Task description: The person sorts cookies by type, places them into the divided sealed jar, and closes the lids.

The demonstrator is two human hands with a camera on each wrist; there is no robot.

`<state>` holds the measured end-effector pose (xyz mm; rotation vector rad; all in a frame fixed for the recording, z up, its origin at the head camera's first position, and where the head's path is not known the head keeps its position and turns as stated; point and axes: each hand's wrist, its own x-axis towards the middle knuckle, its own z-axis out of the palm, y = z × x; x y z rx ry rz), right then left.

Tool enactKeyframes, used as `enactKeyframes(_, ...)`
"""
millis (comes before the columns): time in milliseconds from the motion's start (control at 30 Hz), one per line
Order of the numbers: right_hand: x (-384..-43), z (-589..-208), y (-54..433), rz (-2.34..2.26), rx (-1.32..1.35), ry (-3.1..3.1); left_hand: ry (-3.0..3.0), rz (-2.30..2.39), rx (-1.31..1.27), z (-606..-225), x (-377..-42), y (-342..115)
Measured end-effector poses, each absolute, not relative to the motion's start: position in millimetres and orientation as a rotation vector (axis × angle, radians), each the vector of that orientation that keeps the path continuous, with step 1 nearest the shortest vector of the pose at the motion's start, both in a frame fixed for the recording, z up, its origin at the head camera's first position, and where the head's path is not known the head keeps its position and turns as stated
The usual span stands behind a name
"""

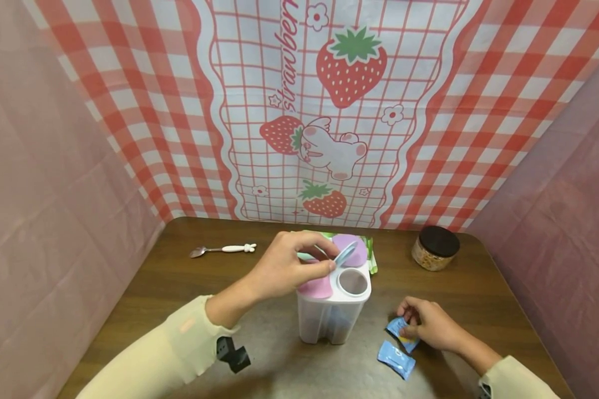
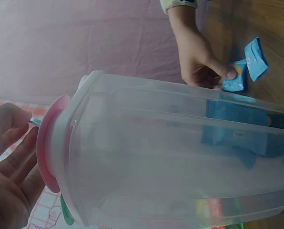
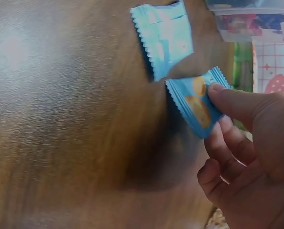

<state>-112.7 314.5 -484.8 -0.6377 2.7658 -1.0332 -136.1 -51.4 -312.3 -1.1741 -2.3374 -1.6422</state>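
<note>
A tall translucent storage container (image 1: 324,318) with a white top stands on the table. My left hand (image 1: 299,260) pinches its light-blue flip lid (image 1: 346,254), tilted up beside a round opening (image 1: 353,281). Pink (image 1: 315,287) and purple (image 1: 350,249) lids cover other compartments. Blue packets (image 2: 242,126) show through the container's wall, low down. To its right, my right hand (image 1: 431,324) pinches a small blue snack packet (image 3: 197,101) with yellow biscuits printed on it, between thumb and fingers. A second blue packet (image 1: 396,359) lies on the table right by it.
A jar with a black lid (image 1: 435,247) stands at the back right. At the back left lies a spoon with a white handle (image 1: 237,248). A green package (image 1: 372,260) sits behind the container. A checkered strawberry cloth (image 1: 329,183) hangs behind the table.
</note>
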Motion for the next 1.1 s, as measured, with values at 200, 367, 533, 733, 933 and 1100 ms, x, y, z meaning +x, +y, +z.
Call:
enactKeyframes(200, -115.4, -465.5, 310.4, -1.063, -0.732, 2.804, -2.348, -1.648, -1.165, -312.1, -135.3, -52.5)
enactKeyframes(367, -117.6, -446.5, 305.5, -1.102, -0.784, 2.849, -2.352, -1.642, -1.159, -312.4, -134.6, -53.0)
enactKeyframes(533, -119.3, -421.4, 296.6, -1.142, -0.786, 2.905, -2.345, -1.639, -1.165, -312.1, -134.7, -52.5)
enactKeyframes(733, -120.3, -379.4, 285.6, -1.191, -0.768, 2.966, -2.334, -1.656, -1.166, -311.1, -135.1, -52.0)
enactKeyframes(933, -116.8, -334.1, 271.9, -1.296, -0.783, 2.975, -2.344, -1.647, -1.165, -310.2, -135.5, -51.4)
enactKeyframes(1100, -112.4, -306.8, 258.6, -1.411, -0.902, 2.944, -2.342, -1.654, -1.168, -309.4, -134.9, -51.7)
